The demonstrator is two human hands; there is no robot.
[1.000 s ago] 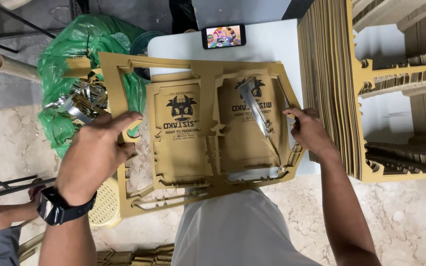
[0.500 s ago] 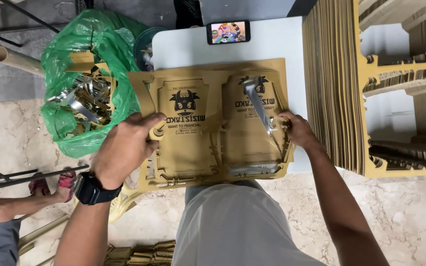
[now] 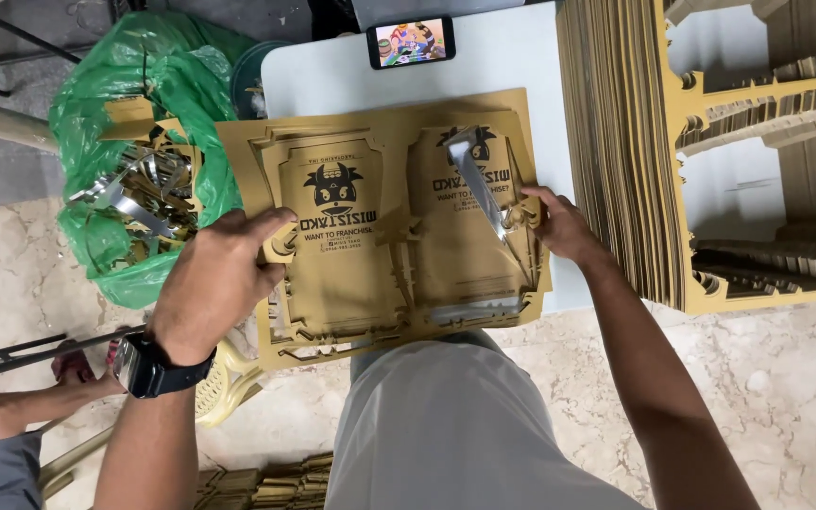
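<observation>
The die-cut brown sheet (image 3: 380,236) lies flat on the white tabletop (image 3: 332,80), its near edge hanging over toward the person's lap. It carries two upright label-shaped panels side by side, each printed with a black horned-head emblem above black lettering and outlined by cut lines.

The left hand (image 3: 214,283) rests on the sheet at 9 o'clock. Its grip is closed, with the fingers curled round a small cut tab (image 3: 280,247) at the left panel's edge. The right hand (image 3: 559,227) sits at 3 o'clock, its grip pinched nearly shut on a small piece at the right panel's outer edge. A silvery strip (image 3: 479,179) slants across that panel just beside this hand, but I cannot tell whether the fingers touch it.

The step in hand looks like freeing cut pieces from the sheet. A clean pull would probably call for one hand to press the sheet down while the other draws its piece along the cut line, without tearing the printed panels.

At 12 o'clock a phone (image 3: 411,42) with a bright, colourful screen lies on the tabletop. At 10 o'clock is a green bag (image 3: 144,113) holding brown and silvery scraps. At 3 o'clock, well beyond the right hand, stands a tall stack of boards (image 3: 616,142) in the same brown. At 8 o'clock another person's arm (image 3: 11,411) shows low over the marble floor (image 3: 786,378).
</observation>
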